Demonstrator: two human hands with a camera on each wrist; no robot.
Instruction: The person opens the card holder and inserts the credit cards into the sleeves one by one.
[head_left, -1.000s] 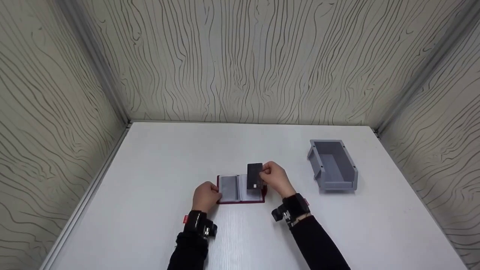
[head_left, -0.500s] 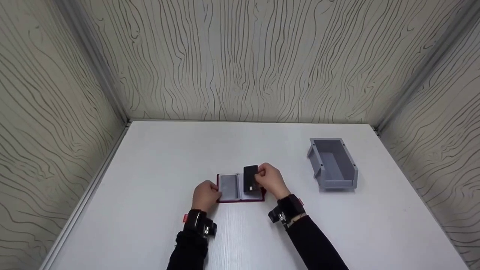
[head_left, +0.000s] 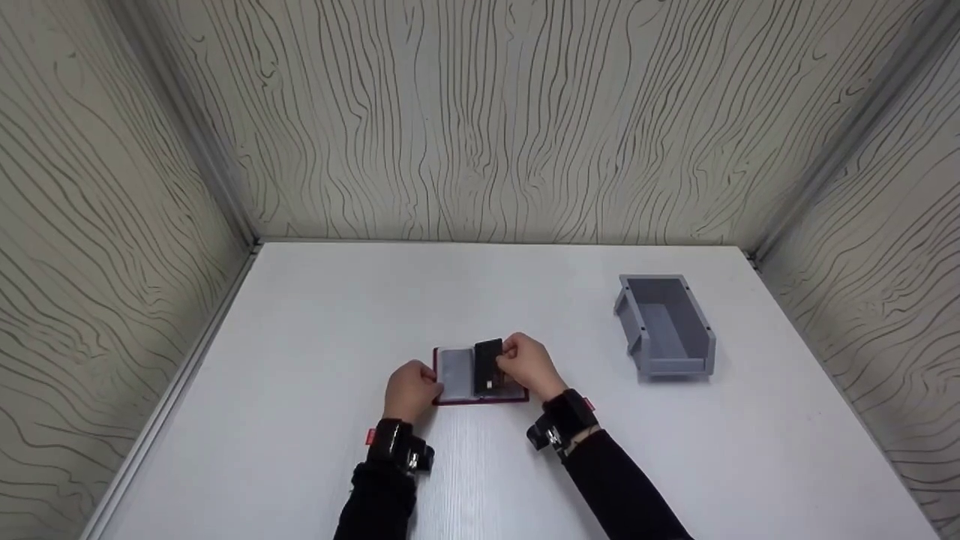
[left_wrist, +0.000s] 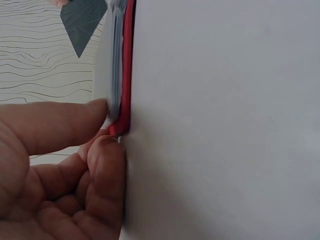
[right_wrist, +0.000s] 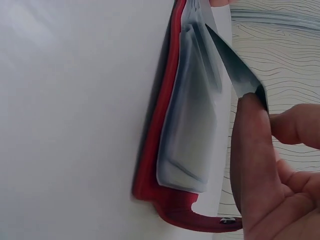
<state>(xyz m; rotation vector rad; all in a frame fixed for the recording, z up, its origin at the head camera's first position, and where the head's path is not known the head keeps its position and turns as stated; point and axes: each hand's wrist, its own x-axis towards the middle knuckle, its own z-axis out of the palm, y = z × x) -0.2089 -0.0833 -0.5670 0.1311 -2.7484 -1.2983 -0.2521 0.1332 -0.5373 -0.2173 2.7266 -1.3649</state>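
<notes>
A red card holder (head_left: 454, 373) with clear plastic sleeves lies spread open on the white table. My left hand (head_left: 409, 391) pinches its left edge, the thumb on the sleeves and curled fingers against the red cover (left_wrist: 128, 65). Between thumb and fingers my right hand (head_left: 531, 365) holds a black card (head_left: 487, 366) with a small chip-like square. The card hangs over the right-hand sleeves, tilted, its lower corner pointing toward the middle fold. In the right wrist view, a clear sleeve (right_wrist: 187, 120) bulges up beside the card, and a red strap (right_wrist: 200, 220) sticks out from the cover.
A grey plastic bin (head_left: 664, 330) stands at the right of the table (head_left: 337, 300). Wood-grain patterned panels (head_left: 480, 127) enclose the back and both sides. Each wrist wears a black camera.
My right hand has moved left and slightly toward me, carrying the black card from the right part of the sleeves to the fold. My left hand stays on the card holder's edge.
</notes>
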